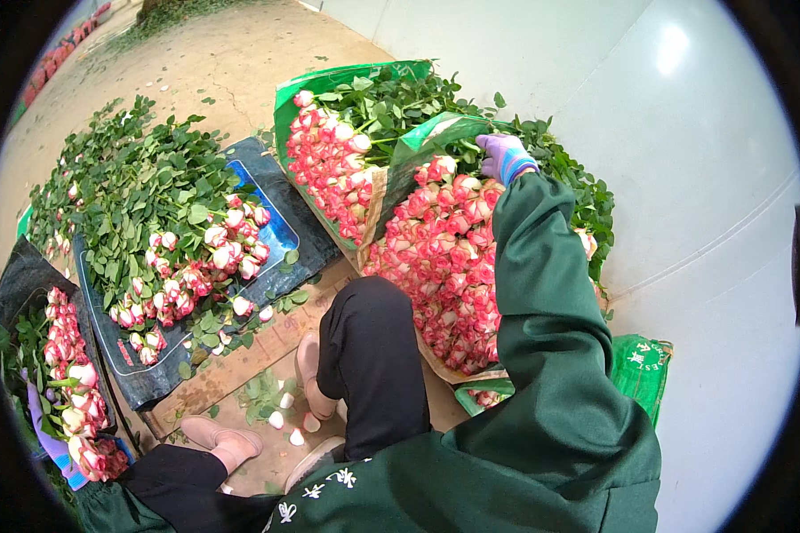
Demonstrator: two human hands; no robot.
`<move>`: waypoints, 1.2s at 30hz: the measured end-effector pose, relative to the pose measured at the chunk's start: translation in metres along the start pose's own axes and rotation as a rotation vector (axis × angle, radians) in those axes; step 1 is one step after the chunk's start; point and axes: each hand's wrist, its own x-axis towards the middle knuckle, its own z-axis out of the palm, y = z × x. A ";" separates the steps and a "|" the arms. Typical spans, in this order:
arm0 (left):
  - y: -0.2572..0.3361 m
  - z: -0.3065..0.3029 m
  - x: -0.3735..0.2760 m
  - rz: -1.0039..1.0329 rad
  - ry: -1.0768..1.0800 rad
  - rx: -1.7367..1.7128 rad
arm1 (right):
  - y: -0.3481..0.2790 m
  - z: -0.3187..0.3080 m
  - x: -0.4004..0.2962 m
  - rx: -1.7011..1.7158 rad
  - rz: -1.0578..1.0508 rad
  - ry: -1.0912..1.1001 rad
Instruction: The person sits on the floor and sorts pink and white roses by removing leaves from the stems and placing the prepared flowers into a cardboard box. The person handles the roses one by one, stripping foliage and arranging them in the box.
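My right hand (505, 157), in a purple and blue glove, reaches among the stems at the upper edge of a big bundle of pink-and-white roses (450, 260) in a green wrap. Its fingertips are partly hidden by leaves, so whether they grip a stem does not show. At the far left, my left hand (41, 416), gloved alike, lies against stems and leaves beside a row of roses (67, 346); its fingers are mostly covered by foliage. Between the two, a loose heap of leafy roses (173, 286) rests on a dark blue mat (287, 206).
A second wrapped rose bundle (330, 160) leans behind the big one. A pale wall (693, 166) bounds the right side, with a green woven bag (643, 373) at its foot. Below the mat is a cardboard sheet (260, 360). Petals and leaves (277, 420) lie near my feet.
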 end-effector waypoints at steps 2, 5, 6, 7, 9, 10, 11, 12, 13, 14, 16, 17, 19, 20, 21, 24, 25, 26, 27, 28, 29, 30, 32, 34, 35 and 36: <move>-0.004 0.006 0.001 -0.017 -0.028 -0.022 | -0.007 -0.003 -0.009 -0.204 -0.244 0.218; 0.003 0.013 -0.007 -0.032 -0.054 -0.043 | -0.047 0.042 -0.072 -0.091 -0.637 0.344; 0.004 0.016 -0.011 -0.038 -0.059 -0.052 | -0.074 0.066 -0.126 0.012 -0.646 0.172; 0.006 0.021 -0.014 -0.052 -0.076 -0.070 | -0.081 0.092 -0.143 0.161 -0.736 0.031; 0.009 0.033 -0.025 -0.112 -0.106 -0.137 | -0.091 0.165 -0.176 0.074 -1.031 -0.254; -0.009 0.043 -0.023 -0.187 -0.147 -0.210 | -0.103 0.179 -0.224 0.039 -0.982 -0.546; -0.017 0.053 -0.024 -0.248 -0.181 -0.255 | -0.105 0.210 -0.243 -0.070 -1.179 -0.663; -0.031 0.064 -0.024 -0.309 -0.224 -0.269 | -0.099 0.239 -0.270 0.035 -1.220 -0.712; -0.030 0.076 -0.033 -0.311 -0.300 -0.279 | -0.105 0.267 -0.293 0.069 -1.203 -0.836; -0.031 0.091 -0.044 -0.317 -0.382 -0.289 | -0.104 0.281 -0.307 0.065 -1.102 -0.935; -0.047 0.093 -0.046 -0.196 -0.434 -0.051 | -0.109 0.315 -0.332 0.139 -0.979 -1.101; -0.053 0.094 -0.054 0.210 -0.418 0.569 | -0.097 0.345 -0.338 0.580 -1.019 -1.229; -0.081 0.108 -0.045 -0.152 -0.381 0.264 | -0.092 0.340 -0.323 0.151 -1.039 -1.095; -0.054 0.140 -0.057 -0.135 -0.361 0.066 | -0.067 0.362 -0.309 0.631 -0.817 -1.202; -0.064 0.113 -0.055 -0.280 -0.271 0.043 | -0.089 0.340 -0.330 0.445 -0.830 -1.156; -0.065 0.105 -0.063 -0.003 -0.432 0.336 | -0.071 0.359 -0.312 0.484 -0.613 -1.089; -0.063 0.103 -0.063 -0.038 -0.481 0.393 | -0.070 0.357 -0.304 0.516 -0.439 -1.142; -0.049 0.102 -0.062 -0.216 -0.436 0.200 | -0.070 0.355 -0.296 0.423 -0.415 -1.133; -0.045 0.096 -0.063 -0.030 -0.480 0.352 | -0.072 0.353 -0.291 0.336 -0.394 -1.127; -0.044 0.098 -0.061 -0.061 -0.430 0.341 | -0.071 0.353 -0.285 0.270 -0.417 -1.032; -0.042 0.100 -0.058 -0.093 -0.379 0.330 | -0.051 0.367 -0.268 0.475 -0.423 -1.068; -0.042 0.096 -0.052 -0.023 -0.338 0.267 | -0.042 0.373 -0.261 0.469 -0.396 -1.032; -0.031 0.093 -0.037 0.035 -0.237 0.180 | -0.035 0.365 -0.255 0.519 -0.392 -1.102; -0.015 0.083 -0.022 0.011 -0.124 0.081 | -0.025 0.371 -0.251 0.451 -0.476 -1.094; -0.012 0.070 -0.013 0.002 -0.075 -0.005 | -0.024 0.374 -0.254 0.443 -0.546 -1.099; -0.002 0.066 -0.007 -0.035 -0.041 0.039 | -0.021 0.378 -0.247 0.353 -0.613 -1.164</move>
